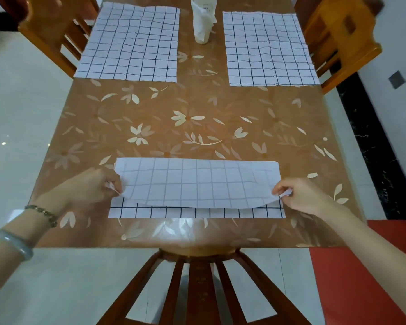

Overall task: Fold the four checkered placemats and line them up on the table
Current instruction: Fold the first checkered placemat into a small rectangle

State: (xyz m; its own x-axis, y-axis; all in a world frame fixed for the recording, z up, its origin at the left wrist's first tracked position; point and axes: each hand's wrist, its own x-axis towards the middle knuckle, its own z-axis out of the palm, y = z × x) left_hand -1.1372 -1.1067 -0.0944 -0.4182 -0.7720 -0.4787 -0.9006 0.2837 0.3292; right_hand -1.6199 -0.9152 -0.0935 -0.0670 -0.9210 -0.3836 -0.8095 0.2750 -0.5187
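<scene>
Floral-topped table, wooden chairs around, pale glossy floor, red mat.

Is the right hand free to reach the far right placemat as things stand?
Probably not yet: the right hand pinches a corner of the near placemat mid-fold. Once released, only tabletop lies before the far right placemat.

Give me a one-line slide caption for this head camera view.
Left hand and right hand pinch corners of a white black-checked cloth placemat, half-folded on the brown floral table.
</scene>
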